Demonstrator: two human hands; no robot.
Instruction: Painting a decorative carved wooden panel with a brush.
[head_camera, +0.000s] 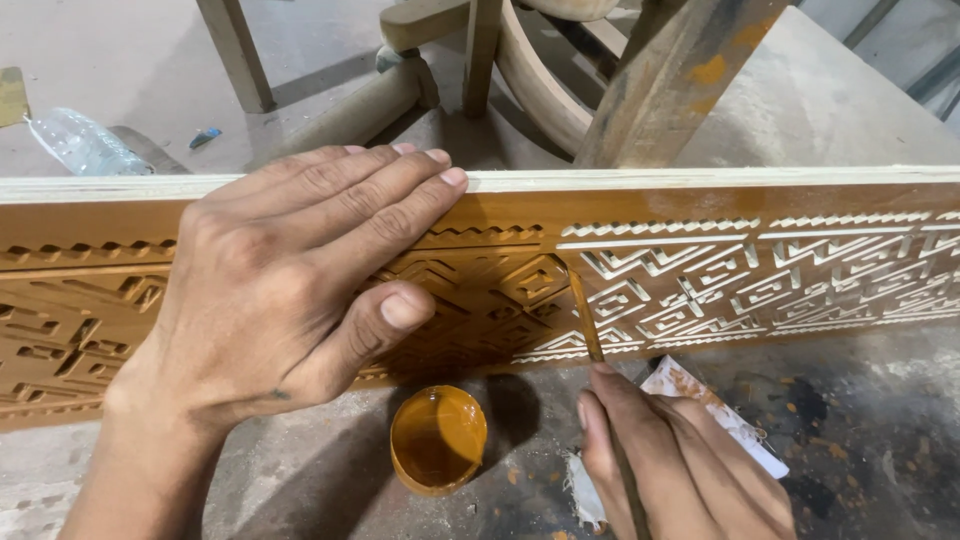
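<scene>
Brown stain covers the panel (500, 290) from nine o'clock to centre; three o'clock stays pale. Your right hand (680, 460) pinches the brush (590, 320); your left hand (290, 270) lies flat, holding nothing.

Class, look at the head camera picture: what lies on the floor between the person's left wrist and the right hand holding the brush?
In the head view, a small round cup of brown stain sits on the dusty floor between the left hand and the right hand.

Likely a woodworking shop: carved panel (700, 270), dusty floor (860, 430)

Carved panel (700, 270) cut off both sides; left hand (290, 280) hides carving beneath.
</scene>
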